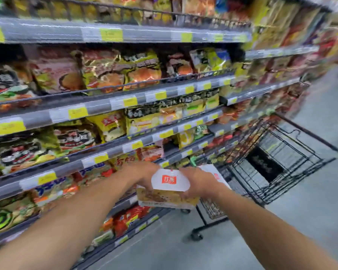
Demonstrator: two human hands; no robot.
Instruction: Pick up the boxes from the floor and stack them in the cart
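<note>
A white box [169, 189] with a red logo and a yellow food picture on its side is held in the air between both my hands. My left hand [142, 175] grips its left end and my right hand [198, 183] grips its right end. Behind my right hand shows the corner of another white box [213, 173]; where it rests is hidden. The black wire cart [277, 162] stands to the right of the box, next to the shelves, its basket dark inside. The whole view is blurred.
Shelves [113, 106] packed with bagged snacks and noodle packs fill the left and centre, with yellow price tags on their edges. Grey floor [310, 207] runs along the aisle to the right of the cart and beneath my arms.
</note>
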